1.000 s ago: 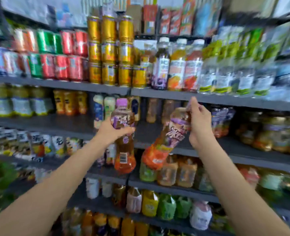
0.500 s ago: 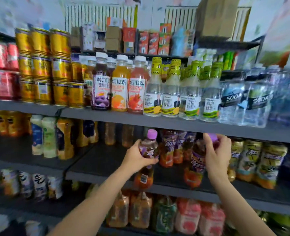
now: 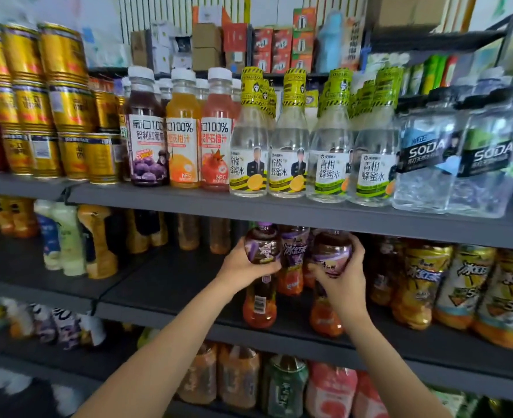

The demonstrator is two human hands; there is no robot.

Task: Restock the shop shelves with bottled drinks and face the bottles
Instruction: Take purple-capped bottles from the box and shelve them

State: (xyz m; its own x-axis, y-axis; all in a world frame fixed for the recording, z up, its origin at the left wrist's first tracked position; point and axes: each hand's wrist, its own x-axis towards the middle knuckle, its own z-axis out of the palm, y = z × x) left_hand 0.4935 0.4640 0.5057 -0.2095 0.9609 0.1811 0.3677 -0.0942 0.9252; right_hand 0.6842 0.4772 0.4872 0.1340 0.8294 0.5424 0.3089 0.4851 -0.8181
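left hand [image 3: 243,265] fingers wrapped round purple-labelled plastic tea bottle [image 3: 261,276] | right hand [image 3: 344,279] gripping its twin [image 3: 329,279], frame centre | full, heavyish, slick, probably squashy; hold the shoulder

1. Light: bright, even daylight tone across the upper shelf [image 3: 279,206]; source not visible.
2. Shadow: the recess above both hands, under that shelf, is dim; bottle tops there are dark and hard to read.
3. Glare: soft highlights on the gold cans [image 3: 53,101] far left of the hands and on the clear bottles [image 3: 460,164] above right.
4. Sharpness: labels directly above the hands are crisp; the left hand [image 3: 243,267] and right hand [image 3: 342,279] are slightly soft.
5. Edges: wide-angle bowing; smeared blur at the lower left and far right.
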